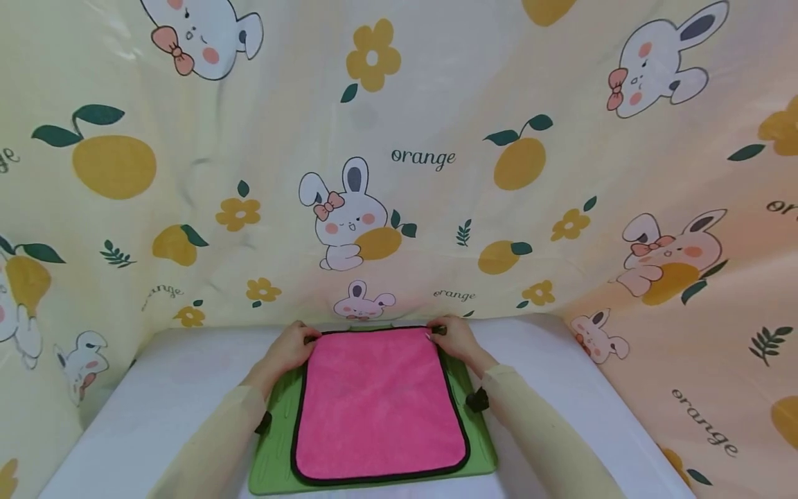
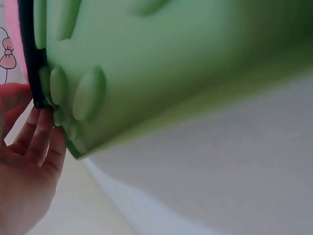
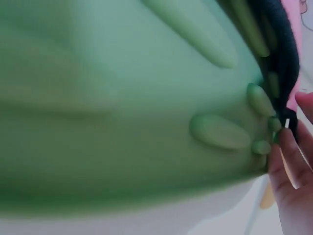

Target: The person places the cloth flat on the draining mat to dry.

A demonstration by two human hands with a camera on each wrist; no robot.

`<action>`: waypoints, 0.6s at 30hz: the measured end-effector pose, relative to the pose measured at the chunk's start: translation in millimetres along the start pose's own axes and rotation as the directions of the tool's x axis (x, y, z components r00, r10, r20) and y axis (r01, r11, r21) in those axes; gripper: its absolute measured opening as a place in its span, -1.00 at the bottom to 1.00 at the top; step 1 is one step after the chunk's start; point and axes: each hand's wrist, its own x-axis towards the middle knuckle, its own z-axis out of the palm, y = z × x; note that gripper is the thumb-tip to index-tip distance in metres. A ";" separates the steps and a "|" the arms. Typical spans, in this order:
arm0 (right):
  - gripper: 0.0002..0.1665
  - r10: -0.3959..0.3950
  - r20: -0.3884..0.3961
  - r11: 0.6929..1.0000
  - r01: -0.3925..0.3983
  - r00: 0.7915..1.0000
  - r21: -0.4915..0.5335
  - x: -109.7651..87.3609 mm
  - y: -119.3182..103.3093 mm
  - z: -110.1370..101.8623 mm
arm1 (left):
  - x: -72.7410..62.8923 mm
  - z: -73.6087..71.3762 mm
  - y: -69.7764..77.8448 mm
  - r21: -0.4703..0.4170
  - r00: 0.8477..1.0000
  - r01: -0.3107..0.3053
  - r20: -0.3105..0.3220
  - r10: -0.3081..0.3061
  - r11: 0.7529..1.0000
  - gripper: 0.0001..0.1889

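Observation:
A pink cloth (image 1: 380, 405) with a black border lies spread over a green board (image 1: 271, 461) with raised oblong ridges, which looks like a washboard. At the cloth's far left corner, my left hand (image 1: 290, 350) pinches the black edge. My right hand (image 1: 461, 343) pinches the far right corner the same way. In the left wrist view the left hand's fingers (image 2: 41, 132) meet the cloth's dark edge beside the board's ridges. The right wrist view has the right hand's fingers (image 3: 288, 152) at the opposite corner, by the board's edge. The board's middle is hidden under the cloth.
The board sits on a white table (image 1: 187, 374). A cream curtain (image 1: 430, 229) printed with rabbits and oranges hangs behind the table and along both sides. A dark wrist strap piece (image 1: 477, 400) shows by the right forearm.

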 end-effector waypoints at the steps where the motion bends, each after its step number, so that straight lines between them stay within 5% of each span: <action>1: -0.69 -0.004 0.011 1.000 0.004 1.000 0.004 0.0 -0.8 -2.4 | 0.2 -1.7 0.9 0.001 1.000 -0.007 0.004 0.007 1.000 -0.74; 10: -0.51 -0.110 0.037 0.993 0.112 0.993 -0.039 -14.7 -10.1 -37.3 | -7.5 -25.7 7.0 0.068 0.999 -0.052 0.017 0.051 0.996 -0.54; 18: -0.38 -0.037 -0.033 0.987 0.031 0.999 -0.158 -48.3 -13.4 -68.7 | -46.6 -48.1 12.1 0.261 0.997 -0.025 -0.067 0.044 0.965 -0.33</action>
